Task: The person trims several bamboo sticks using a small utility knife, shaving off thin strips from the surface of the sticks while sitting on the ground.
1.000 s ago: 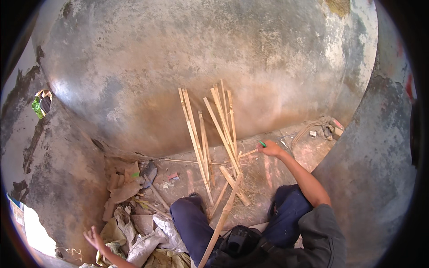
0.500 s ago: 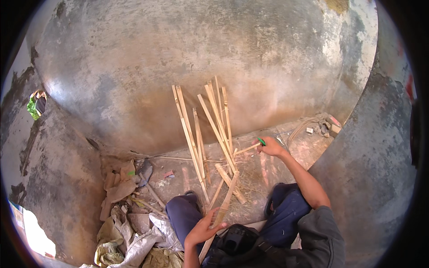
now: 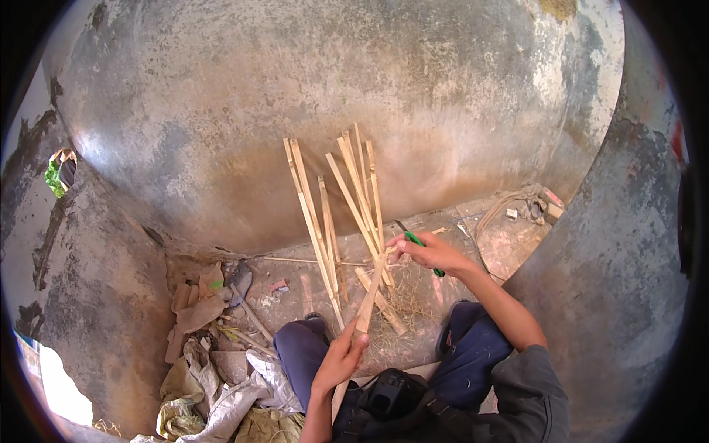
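Note:
My left hand [image 3: 340, 359] is closed around a split bamboo strip [image 3: 368, 301] that slants up and away from my lap. At the strip's far end, my right hand [image 3: 430, 254] has its fingertips at the frayed tip. A green-handled knife [image 3: 415, 239] is held in that same hand, its dark narrow blade pointing up and away, the handle's end showing below the palm. Whether the right fingertips also pinch the strip is hard to make out. Under the strip, a short thick bamboo piece [image 3: 382, 303] lies on the floor.
Several long bamboo strips [image 3: 310, 210] lean against the curved, stained wall [image 3: 332, 88]. Thin shavings [image 3: 408, 299] litter the floor between my feet. Sacks [image 3: 221, 402] and broken pieces [image 3: 201, 311] pile up at left. A coiled cable [image 3: 493, 210] lies at far right.
My right hand has moved left to the tip of the strip, and the thin sliver it held out is no longer seen there. The strip's far end has risen; my left hand grips it more closely.

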Demonstrator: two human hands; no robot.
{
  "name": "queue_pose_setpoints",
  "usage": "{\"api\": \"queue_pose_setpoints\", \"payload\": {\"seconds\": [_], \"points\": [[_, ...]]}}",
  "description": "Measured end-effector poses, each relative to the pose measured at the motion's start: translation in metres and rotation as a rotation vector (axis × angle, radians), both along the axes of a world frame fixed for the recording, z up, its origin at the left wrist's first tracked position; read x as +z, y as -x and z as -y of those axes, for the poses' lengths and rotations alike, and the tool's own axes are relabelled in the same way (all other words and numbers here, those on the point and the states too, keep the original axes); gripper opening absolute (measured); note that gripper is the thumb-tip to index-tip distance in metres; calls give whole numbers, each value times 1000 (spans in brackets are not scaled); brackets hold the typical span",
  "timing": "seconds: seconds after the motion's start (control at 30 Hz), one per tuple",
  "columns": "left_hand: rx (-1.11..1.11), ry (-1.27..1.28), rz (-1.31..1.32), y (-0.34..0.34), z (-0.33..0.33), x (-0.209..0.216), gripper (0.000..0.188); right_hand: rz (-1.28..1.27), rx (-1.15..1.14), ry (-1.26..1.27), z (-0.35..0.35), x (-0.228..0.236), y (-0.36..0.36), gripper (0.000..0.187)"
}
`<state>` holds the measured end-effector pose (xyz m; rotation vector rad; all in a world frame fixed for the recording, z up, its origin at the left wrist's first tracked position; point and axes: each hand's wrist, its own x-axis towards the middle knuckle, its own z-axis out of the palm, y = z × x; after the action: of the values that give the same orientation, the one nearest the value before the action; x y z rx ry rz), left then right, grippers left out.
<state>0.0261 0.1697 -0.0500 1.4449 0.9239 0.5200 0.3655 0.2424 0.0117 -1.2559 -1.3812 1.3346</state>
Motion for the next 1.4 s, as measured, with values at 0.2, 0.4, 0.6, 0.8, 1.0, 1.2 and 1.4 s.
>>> {"api": "queue_pose_setpoints", "payload": {"seconds": [0.2,0.4,0.6,0.8,1.0,1.2,1.4], "points": [[-92,192,234,-19,-16,39,47,-59,-20,-307,29,8,38,33],[-108,38,216,-38,-14,34,45,-158,-99,-319,34,2,40,34],[2,5,249,-54,-16,50,35,-117,-139,-322,41,5,40,32],[70,0,270,-58,-13,53,28,246,-235,-570,52,-1,21,28],[122,-37,282,-57,-12,57,23,713,-176,-977,62,4,38,29],[210,-180,192,-57,-11,56,22,766,-171,-1002,65,8,47,28],[244,-297,69,-57,-13,54,32,758,-179,-1039,66,6,54,29]]}}
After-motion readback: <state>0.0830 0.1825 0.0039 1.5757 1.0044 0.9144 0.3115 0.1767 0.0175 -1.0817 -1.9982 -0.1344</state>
